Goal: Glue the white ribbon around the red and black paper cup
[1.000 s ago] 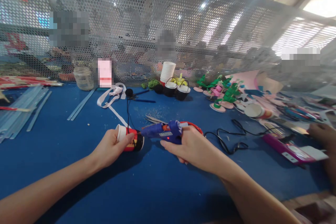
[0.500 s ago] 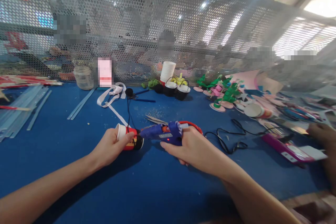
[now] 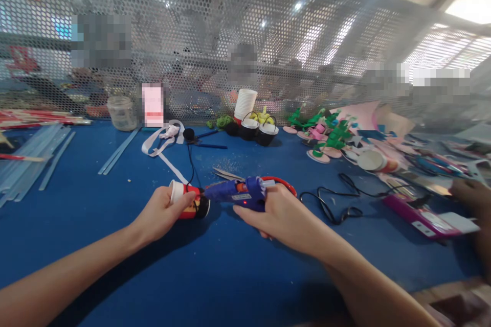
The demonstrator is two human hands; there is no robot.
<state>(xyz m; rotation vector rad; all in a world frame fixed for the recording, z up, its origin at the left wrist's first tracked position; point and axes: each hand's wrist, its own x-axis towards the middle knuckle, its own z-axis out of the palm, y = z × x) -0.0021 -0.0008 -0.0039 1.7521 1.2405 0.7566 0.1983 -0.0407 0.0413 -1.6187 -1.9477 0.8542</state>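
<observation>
My left hand (image 3: 159, 213) is closed around a paper cup (image 3: 187, 208) that lies on its side, its white rim to the left and its black end to the right. The cup's wall is red, with black cord on it that runs up to a black ball of yarn (image 3: 188, 135). In my right hand (image 3: 286, 217) is a blue hot glue gun (image 3: 238, 191) with a small red light on. Its nozzle points left and meets the cup near the black end; whether glue comes out is too small to see. Scissors with red handles (image 3: 226, 173) lie behind the gun, partly hidden by it.
Clear glue sticks (image 3: 32, 166) lie at the left. White ribbon (image 3: 153, 145) and two small black-and-white cups (image 3: 265, 133) stand farther back. Green and pink paper crafts (image 3: 330, 138) crowd the right. Black cable (image 3: 326, 204) leads to a purple power strip (image 3: 414, 214); another person's hand (image 3: 471, 194) is nearby.
Little differs. The glue gun's nozzle stays at the cup, and the black cord above the cup has shifted slightly. Both hands keep their hold.
</observation>
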